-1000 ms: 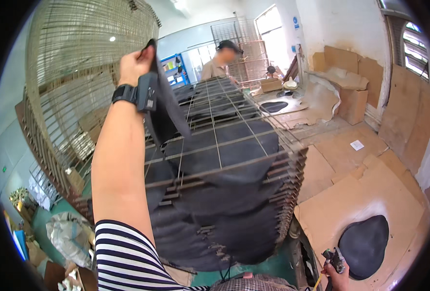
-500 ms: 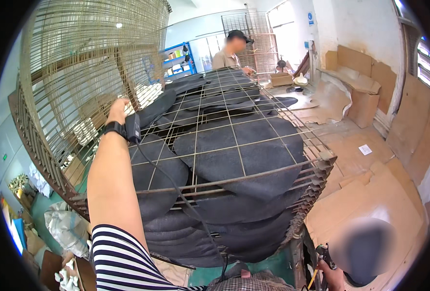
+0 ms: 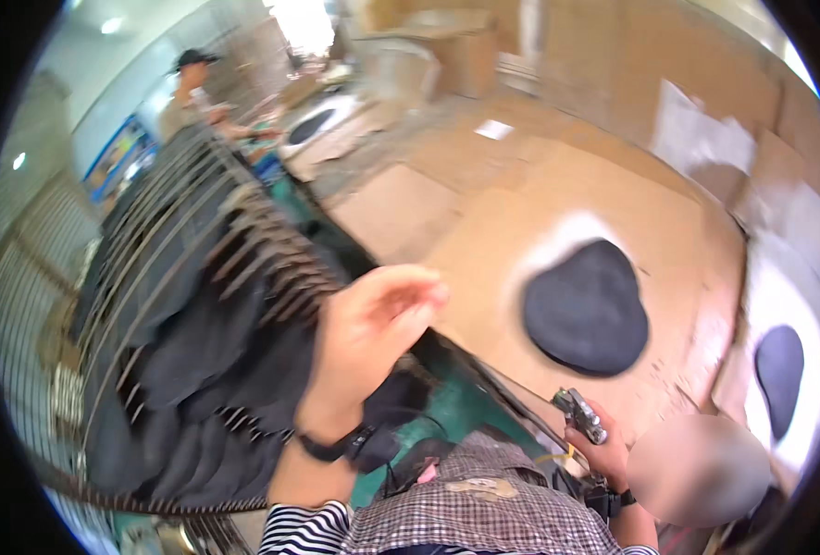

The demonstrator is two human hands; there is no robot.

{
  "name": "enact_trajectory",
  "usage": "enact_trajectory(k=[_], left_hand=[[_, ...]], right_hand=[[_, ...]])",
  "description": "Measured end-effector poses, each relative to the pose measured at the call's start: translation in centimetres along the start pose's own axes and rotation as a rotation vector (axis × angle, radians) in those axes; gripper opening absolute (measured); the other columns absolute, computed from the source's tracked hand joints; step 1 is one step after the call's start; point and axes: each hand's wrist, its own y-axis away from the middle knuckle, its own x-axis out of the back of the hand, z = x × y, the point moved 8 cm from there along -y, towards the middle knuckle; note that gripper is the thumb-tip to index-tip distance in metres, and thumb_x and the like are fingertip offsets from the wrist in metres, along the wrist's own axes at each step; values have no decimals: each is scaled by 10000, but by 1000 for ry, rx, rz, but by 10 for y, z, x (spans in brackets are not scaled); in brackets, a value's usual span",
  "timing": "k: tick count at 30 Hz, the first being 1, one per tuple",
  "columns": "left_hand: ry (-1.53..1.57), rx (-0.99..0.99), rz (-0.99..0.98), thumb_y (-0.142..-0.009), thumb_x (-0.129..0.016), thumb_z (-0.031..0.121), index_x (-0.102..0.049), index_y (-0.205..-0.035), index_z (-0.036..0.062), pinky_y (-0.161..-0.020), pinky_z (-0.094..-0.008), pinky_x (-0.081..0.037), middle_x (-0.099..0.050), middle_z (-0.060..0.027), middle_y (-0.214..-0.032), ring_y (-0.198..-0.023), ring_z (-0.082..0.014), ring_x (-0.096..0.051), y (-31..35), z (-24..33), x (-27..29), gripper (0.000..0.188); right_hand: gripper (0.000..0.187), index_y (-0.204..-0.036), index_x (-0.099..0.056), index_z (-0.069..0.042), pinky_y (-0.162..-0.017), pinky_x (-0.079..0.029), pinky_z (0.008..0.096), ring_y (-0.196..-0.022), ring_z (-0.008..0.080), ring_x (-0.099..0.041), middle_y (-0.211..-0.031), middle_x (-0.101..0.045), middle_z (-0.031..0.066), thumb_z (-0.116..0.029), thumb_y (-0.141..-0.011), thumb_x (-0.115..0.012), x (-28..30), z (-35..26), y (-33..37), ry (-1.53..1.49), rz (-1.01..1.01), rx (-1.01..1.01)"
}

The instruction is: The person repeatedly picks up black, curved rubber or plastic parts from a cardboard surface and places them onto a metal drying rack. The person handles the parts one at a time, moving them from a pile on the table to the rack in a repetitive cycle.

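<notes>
My left hand, loosely cupped with nothing visible in it, is in the air beside the rack's right edge. A black wristband is on that wrist. My right hand grips a silver spray gun low on the right. Just beyond the gun, a flat, rounded black piece lies on cardboard, with a whitish sprayed patch along its far left edge. To my left, a wire rack holds layers of similar black pieces. Motion blurs the left side.
A co-worker in a dark cap stands beyond the rack, near another black piece on a whitened surface. At the right, one more black piece rests on white-coated card. Cardboard sheets line the wall.
My view has swung right and down. My left hand has come off the rack's wire shelf and moved back toward me. The black piece on the cardboard and the spray gun are now fully visible.
</notes>
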Motion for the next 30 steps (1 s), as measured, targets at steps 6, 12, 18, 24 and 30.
enact_trajectory(k=[6,12,18,24,30], left_hand=[[-509,461,-29,-803,-647,83,-673,-942,23,-718,-268,-493,-674,-70,-855,-796,-150,-629,-36,-371,-24,153],[-898,583,-32,-764,-645,149,-701,-948,70,-804,-388,-511,-680,-150,-962,-904,-324,-645,2,-457,-97,208],[-1087,588,-20,-733,-651,136,-680,-868,52,-761,-392,-522,-677,-155,-942,-837,-306,-654,-22,-474,-101,161],[635,946,-111,-856,-563,93,-612,-967,32,-805,-378,-518,-636,-79,-946,-846,-208,-608,-59,-413,-224,135],[1008,642,-157,-865,-551,71,-569,-983,-18,-899,-408,-492,-610,-105,-966,-929,-235,-576,-174,-263,-211,149]], right_hand=[[439,-1190,-541,-16,-740,-472,251,-805,86,-557,-877,-590,-7,-27,-779,-694,41,64,53,-184,398,-103],[457,-1199,-531,-19,-746,-468,247,-811,86,-552,-879,-584,-6,-6,-769,-683,90,96,136,-191,604,-190],[509,-1242,-504,-24,-752,-479,254,-827,97,-568,-905,-594,9,-18,-773,-702,83,125,128,-191,604,-239],[532,-1261,-490,-21,-748,-489,252,-831,98,-576,-911,-601,17,-17,-777,-709,130,107,125,-187,541,-209],[495,-1236,-514,-20,-731,-482,251,-812,94,-568,-895,-605,15,-38,-781,-709,77,109,50,-195,460,-111]])
